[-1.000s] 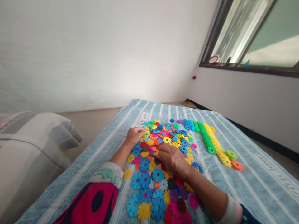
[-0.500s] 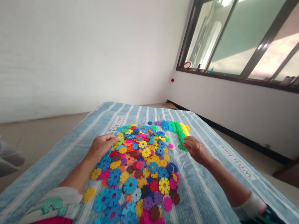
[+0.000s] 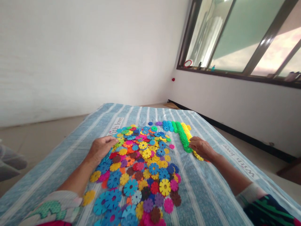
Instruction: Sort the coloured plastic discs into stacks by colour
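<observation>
A pile of notched plastic snowflake discs (image 3: 146, 153) in many colours covers the middle of the bed-like surface. My left hand (image 3: 101, 150) is at the pile's left edge, with thumb and forefinger closed on the rim of a lime green disc (image 3: 119, 143). My right hand (image 3: 201, 147) hovers low over the overlapping row of yellow discs (image 3: 186, 130), beside the row of green discs (image 3: 183, 137). Its fingers are curled in and hide whatever they hold. Shorter rows of blue discs (image 3: 166, 126) lie farther away.
Striped blue cloth (image 3: 211, 185) with printed words spreads under everything. Single discs, one purple (image 3: 159, 123) and one pink (image 3: 171, 146), lie apart from the pile. A white wall (image 3: 89, 53) stands beyond, and a window (image 3: 240, 37) is at the right.
My right hand has shifted right, away from the near end of the green row to the yellow one. The loose green disc there now lines up with its row. My left hand stays put.
</observation>
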A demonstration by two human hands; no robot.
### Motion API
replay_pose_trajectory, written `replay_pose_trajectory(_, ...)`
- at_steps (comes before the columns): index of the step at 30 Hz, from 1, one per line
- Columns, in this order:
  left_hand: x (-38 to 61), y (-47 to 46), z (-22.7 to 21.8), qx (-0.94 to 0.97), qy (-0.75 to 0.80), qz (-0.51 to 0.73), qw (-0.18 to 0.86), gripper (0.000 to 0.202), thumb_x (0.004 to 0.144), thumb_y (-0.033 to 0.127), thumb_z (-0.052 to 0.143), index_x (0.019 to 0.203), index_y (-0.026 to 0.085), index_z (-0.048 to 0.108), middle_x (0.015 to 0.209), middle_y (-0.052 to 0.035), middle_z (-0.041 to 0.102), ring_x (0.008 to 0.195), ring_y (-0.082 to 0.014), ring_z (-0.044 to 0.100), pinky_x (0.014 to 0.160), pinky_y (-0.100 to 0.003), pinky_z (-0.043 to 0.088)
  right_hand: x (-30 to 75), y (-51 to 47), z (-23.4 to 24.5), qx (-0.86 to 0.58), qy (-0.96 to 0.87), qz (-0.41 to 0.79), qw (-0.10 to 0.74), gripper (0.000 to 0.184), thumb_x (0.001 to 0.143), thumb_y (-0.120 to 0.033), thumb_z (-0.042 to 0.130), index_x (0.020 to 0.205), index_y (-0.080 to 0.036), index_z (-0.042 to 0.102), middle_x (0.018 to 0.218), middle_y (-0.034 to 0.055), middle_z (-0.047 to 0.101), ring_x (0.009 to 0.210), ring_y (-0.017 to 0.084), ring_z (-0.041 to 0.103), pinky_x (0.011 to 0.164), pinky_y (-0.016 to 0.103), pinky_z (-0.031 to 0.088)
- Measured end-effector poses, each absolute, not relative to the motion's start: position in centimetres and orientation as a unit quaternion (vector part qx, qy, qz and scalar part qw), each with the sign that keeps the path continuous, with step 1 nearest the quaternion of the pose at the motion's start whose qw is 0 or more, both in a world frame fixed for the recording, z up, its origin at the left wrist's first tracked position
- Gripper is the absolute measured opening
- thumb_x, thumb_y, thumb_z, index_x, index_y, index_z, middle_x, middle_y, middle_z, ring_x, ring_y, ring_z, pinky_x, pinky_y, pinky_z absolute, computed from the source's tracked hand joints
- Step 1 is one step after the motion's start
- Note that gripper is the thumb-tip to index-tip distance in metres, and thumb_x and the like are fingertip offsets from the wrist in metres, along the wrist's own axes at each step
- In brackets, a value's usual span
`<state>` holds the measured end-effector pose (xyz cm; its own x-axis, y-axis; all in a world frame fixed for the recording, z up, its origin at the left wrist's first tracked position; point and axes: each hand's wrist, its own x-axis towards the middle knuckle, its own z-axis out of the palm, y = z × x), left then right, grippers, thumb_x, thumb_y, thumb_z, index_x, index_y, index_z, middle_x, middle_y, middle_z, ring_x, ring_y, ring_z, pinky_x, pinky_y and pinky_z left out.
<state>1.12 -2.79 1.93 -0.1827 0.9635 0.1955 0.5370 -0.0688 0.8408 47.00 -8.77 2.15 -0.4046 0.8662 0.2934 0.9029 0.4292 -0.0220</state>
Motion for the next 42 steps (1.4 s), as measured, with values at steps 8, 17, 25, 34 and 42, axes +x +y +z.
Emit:
replay_pose_trajectory(8, 1.0, -2.6, 1.4, 0.599, 0.628, 0.435, 0.240, 0.039, 0.059, 0.058, 0.065, 0.069, 0.021, 0.073, 0.070, -0.0008, 0.074, 0.076, -0.0246, 0.065, 0.072, -0.031, 0.048, 45.5, -9.8, 1.8, -0.563, -0.802, -0.105, 0.167, 0.024, 0.095, -0.022, 0.047, 0.088, -0.018, 0.069, 0.091, 0.0082, 0.067, 0.092, 0.020, 0.062, 0.079, 0.031, 0.048)
replay_pose_trajectory(17, 1.3, -3.1, 2.0, 0.593, 0.631, 0.437, 0.244, 0.031, 0.056, 0.053, 0.065, 0.063, 0.023, 0.072, 0.068, -0.0016, 0.073, 0.076, -0.0256, 0.065, 0.071, -0.030, 0.048, 36.7, -12.7, 0.1, -0.451, -0.849, -0.010, 0.276, 0.019, 0.096, -0.024, 0.049, 0.087, -0.019, 0.066, 0.091, 0.0078, 0.067, 0.091, 0.018, 0.062, 0.082, 0.030, 0.049)
replay_pose_trajectory(25, 1.4, -3.4, 2.4, 0.566, 0.644, 0.441, 0.266, 0.031, 0.050, 0.052, 0.071, 0.062, 0.023, 0.072, 0.068, -0.0020, 0.073, 0.078, -0.0264, 0.065, 0.072, -0.031, 0.049, 33.7, -13.6, -2.5, -0.486, -0.801, 0.051, 0.346, 0.016, 0.093, -0.029, 0.054, 0.091, -0.021, 0.068, 0.101, 0.0076, 0.068, 0.098, 0.021, 0.061, 0.090, 0.037, 0.050)
replay_pose_trajectory(34, 1.3, -3.8, 2.1, 0.530, 0.642, 0.469, 0.294, 0.033, 0.057, 0.049, 0.071, 0.070, 0.019, 0.074, 0.072, -0.0043, 0.074, 0.077, -0.0219, 0.065, 0.071, -0.030, 0.050, 32.7, -14.9, -2.6, -0.453, -0.785, 0.164, 0.389, 0.022, 0.092, -0.033, 0.055, 0.103, -0.022, 0.070, 0.117, 0.0102, 0.067, 0.112, 0.024, 0.061, 0.099, 0.039, 0.049)
replay_pose_trajectory(42, 1.1, -3.8, 2.0, 0.476, 0.600, 0.509, 0.393, 0.040, 0.050, 0.050, 0.079, 0.071, 0.016, 0.073, 0.074, -0.0064, 0.075, 0.085, -0.0221, 0.068, 0.084, -0.032, 0.050, 32.3, -16.2, -2.4, -0.413, -0.799, 0.228, 0.373, 0.029, 0.093, -0.037, 0.055, 0.113, -0.022, 0.070, 0.123, 0.0123, 0.064, 0.120, 0.027, 0.057, 0.102, 0.043, 0.048)
